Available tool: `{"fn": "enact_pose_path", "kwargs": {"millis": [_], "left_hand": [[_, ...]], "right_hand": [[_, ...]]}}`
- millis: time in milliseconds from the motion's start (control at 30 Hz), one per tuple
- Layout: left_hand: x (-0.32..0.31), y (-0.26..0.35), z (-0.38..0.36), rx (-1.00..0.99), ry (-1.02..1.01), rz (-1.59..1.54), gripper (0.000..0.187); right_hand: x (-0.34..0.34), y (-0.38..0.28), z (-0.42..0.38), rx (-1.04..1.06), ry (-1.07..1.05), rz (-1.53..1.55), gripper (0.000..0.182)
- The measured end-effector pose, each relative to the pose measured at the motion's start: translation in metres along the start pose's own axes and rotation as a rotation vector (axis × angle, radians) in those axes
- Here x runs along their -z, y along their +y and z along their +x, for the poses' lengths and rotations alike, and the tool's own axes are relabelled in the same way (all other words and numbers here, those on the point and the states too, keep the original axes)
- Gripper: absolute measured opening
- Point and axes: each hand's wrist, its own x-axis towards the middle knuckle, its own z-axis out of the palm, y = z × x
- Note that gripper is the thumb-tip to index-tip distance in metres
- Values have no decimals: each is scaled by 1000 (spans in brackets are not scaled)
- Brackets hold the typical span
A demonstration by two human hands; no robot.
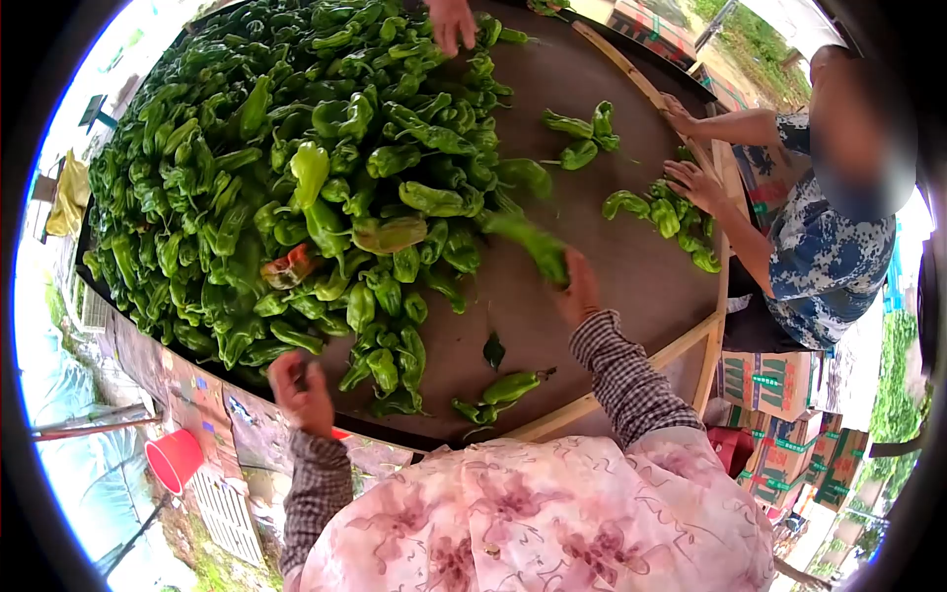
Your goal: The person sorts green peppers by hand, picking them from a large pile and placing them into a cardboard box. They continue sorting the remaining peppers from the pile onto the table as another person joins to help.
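A large heap of green peppers [227, 187] covers the left and middle of a brown tabletop [631, 286]. My right hand [582, 296] is over the tabletop, its fingers closed on the end of a green pepper [533, 242] that is blurred by motion. My left hand [304, 397] is at the heap's near edge with its fingers curled; a dark patch shows between them, and I cannot make out what it is. A reddish, spoiled-looking pepper [288, 267] lies on the heap near a pale green one [310, 170]. Loose peppers [508, 388] lie near the front wooden strip.
At the right, a person in a camouflage shirt [829, 247] has both hands at the table's edge, beside a small pepper group [671, 212]. Another person's hand [452, 24] reaches over the heap's far side. Wooden strips [631, 365] border the table. Cartons [769, 385] and a red bucket [174, 461] stand below.
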Motion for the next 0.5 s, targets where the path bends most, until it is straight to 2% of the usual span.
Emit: {"fn": "enact_pose_path", "kwargs": {"millis": [33, 67, 133, 167, 233, 267, 333, 367, 433, 467, 500], "left_hand": [[-22, 13, 8, -94, -86, -17, 27], [-42, 22, 19, -195, -164, 4, 28], [-75, 37, 39, -363, -245, 39, 31], [-88, 43, 51, -440, -254, 46, 32], [-110, 42, 70, -549, -284, 79, 36], [-117, 52, 78, -550, -280, 81, 36], [-128, 69, 87, -571, -446, 474, 42], [-136, 73, 88, -569, -445, 474, 42], [-149, 80, 89, -425, -644, 774, 53], [-153, 83, 91, -412, -691, 913, 61], [-155, 87, 91, -410, -690, 911, 61]], "right_hand": [[-2, 1, -2, 128, -130, -355, 66], [4, -1, -1, 130, -127, -352, 66], [19, -15, 1, 12, -328, -135, 68], [17, -5, 3, 18, -334, -122, 68], [21, 31, 13, 65, -151, -226, 71], [31, 32, 19, 69, -150, -224, 71], [53, 34, 31, -184, -51, -23, 61], [62, 39, 38, -183, -52, -24, 61], [76, 46, 52, -346, 3, -220, 64], [75, 50, 59, -345, 1, -223, 64], [71, 53, 68, -345, 124, 286, 61]]}}
